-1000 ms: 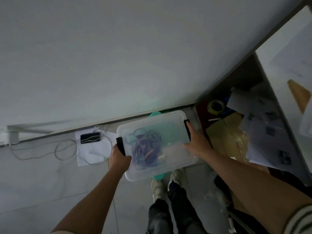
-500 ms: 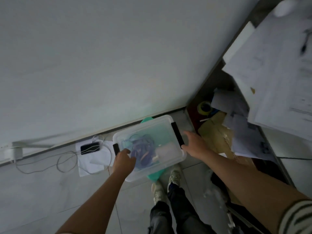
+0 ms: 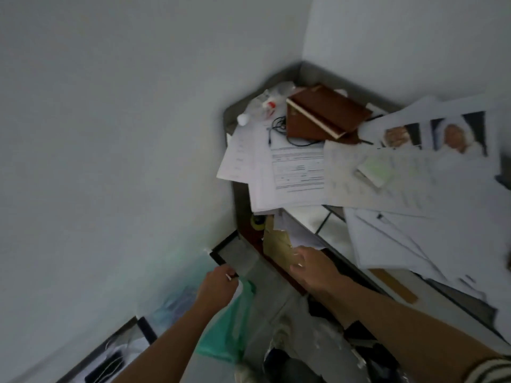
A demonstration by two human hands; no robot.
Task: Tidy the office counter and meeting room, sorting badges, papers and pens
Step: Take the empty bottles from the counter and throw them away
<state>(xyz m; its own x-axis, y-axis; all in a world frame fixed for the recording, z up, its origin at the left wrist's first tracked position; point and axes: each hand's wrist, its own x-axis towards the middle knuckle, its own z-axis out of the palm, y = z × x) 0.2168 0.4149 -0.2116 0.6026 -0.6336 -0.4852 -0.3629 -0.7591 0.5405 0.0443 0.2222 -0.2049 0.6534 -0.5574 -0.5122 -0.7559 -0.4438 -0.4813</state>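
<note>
Fingers of left hand (image 3: pixel 218 286): curled on blurred clear plastic box (image 3: pixel 181 295), lower centre.
Fingers of right hand (image 3: pixel 312 269): apart, relaxed, mid-frame.

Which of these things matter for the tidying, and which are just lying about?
For the job: loose papers heaped on the counter; clear box, its black handle gripped by the left hand; right hand.
Lying about: brown book; black cable.

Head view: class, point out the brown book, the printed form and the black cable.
brown book (image 3: pixel 329 109), head view, its cover
printed form (image 3: pixel 298 172), head view, its text lines
black cable (image 3: pixel 278 125), head view, its coiled loop
</note>
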